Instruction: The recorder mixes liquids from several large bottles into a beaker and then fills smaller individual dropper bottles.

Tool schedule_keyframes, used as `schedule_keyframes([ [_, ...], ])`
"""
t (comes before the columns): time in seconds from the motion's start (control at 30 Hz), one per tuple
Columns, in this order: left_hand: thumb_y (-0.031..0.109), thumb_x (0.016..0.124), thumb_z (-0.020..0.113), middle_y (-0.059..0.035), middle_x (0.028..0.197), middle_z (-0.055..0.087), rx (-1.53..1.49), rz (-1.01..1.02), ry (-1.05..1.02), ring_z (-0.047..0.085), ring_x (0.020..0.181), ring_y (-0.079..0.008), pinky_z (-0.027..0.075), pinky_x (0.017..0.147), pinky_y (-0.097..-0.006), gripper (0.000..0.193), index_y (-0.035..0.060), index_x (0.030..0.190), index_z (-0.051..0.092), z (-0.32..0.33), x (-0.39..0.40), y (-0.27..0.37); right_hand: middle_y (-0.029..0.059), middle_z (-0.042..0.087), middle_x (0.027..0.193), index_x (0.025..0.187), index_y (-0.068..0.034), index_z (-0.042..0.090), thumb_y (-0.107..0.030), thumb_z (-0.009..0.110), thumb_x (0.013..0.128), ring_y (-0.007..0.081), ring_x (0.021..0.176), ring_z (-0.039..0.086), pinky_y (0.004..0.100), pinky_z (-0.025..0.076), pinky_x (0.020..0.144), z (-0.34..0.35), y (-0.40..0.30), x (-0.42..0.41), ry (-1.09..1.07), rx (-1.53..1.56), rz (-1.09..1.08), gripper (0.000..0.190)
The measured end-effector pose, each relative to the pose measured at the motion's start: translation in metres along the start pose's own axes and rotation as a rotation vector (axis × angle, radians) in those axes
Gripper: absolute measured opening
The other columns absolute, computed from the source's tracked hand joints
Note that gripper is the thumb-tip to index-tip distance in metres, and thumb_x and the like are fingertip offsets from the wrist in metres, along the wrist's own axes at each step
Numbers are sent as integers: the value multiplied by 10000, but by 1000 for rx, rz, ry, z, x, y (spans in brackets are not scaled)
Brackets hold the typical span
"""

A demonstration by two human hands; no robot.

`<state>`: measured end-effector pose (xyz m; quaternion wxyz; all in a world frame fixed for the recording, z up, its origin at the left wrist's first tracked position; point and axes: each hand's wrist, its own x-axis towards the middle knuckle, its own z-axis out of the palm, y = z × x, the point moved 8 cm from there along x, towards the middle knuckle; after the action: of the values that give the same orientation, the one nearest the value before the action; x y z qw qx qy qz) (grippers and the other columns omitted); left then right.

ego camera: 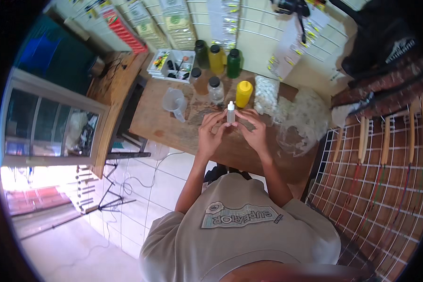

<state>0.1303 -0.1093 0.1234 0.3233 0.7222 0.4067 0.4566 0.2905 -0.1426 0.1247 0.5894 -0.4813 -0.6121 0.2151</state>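
Note:
A small translucent dropper bottle [231, 114] with a white cap stands upright between my hands, above the wooden table [155, 120]. My left hand [212, 132] grips its left side with thumb and fingertips, and my right hand [250, 128] grips its right side in the same way. Just behind it are a yellow squeeze bottle [244, 93] and a clear jar with a black lid [216, 92]. To the left lies a clear plastic measuring jug [174, 101]. A bag of white pellets [266, 92] is to the right of the yellow bottle.
Black-lidded bottles, one of them green [233, 65], line the back of the table beside a white divided tray [171, 64] of small parts. Crumpled clear plastic bags [301, 120] lie at the right. A white wire rack [370, 176] borders the right side; a wooden-framed glass cabinet [49, 121] is left.

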Motion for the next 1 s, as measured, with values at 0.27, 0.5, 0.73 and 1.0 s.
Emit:
schedule_keyframes([
  [0.27,34,779,741,-134,1106,662,67,-110,185,588,917,-229,479,825,-319,412,38,1184,666,-65,-33,-2,98,699,1050,1093,-41,707,-21,777,734,261,985,625,357,484,876,65,-25,9,-184,106,-76,366],
  [0.5,30,766,749,-124,1110,670,111,-151,368,600,1007,-271,496,829,-344,385,42,1144,675,-138,-58,-3,99,700,1036,1085,-33,705,-17,781,720,261,966,629,353,493,855,134,-65,22,-342,183,-204,373],
  [0.73,33,761,753,-121,1072,679,226,-115,533,599,965,-257,481,822,-337,378,27,1130,676,-225,-93,-6,107,699,1043,1086,-28,700,-13,777,726,258,957,627,354,491,850,225,-108,19,-480,312,-237,368],
  [1.0,8,754,745,-120,1031,680,322,-90,735,595,922,-238,477,796,-327,382,23,1130,677,-311,-148,-8,106,698,1040,1095,-26,696,-14,785,724,263,947,623,343,500,825,320,-162,3,-658,432,-338,382],
])
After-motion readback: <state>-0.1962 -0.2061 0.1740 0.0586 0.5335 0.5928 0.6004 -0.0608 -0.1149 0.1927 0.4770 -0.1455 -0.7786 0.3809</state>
